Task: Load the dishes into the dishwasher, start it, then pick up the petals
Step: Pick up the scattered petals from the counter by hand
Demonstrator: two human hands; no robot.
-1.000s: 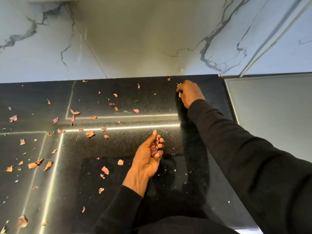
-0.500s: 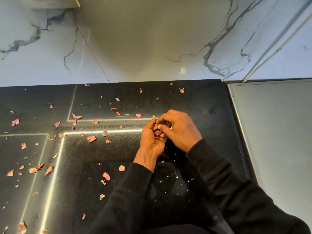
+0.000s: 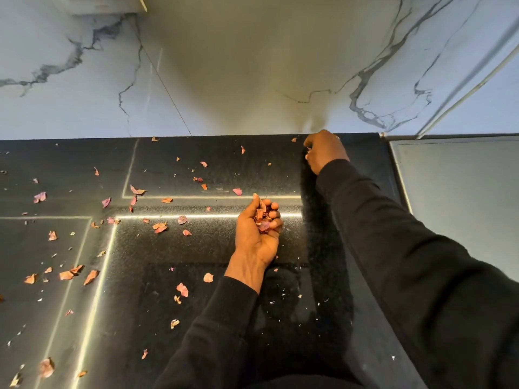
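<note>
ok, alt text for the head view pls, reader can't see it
A person's left hand, palm up, cups a small pile of dried petals over a black countertop, while the right hand reaches to the back edge by the marble wall, pinching a petal. Many pink and orange petals remain scattered, mostly to the left.

A black, speckled tabletop point(image 3: 196, 248) filled the lower part of the view, crossed by thin pale lines and one bright strip of reflected light point(image 3: 207, 216). Behind it rose a white marble wall point(image 3: 70, 108) veined in grey, with a broad dim shadow point(image 3: 241, 66) at its middle. At the right edge lay a grey panel point(image 3: 460, 197), framed in dark trim.
</note>
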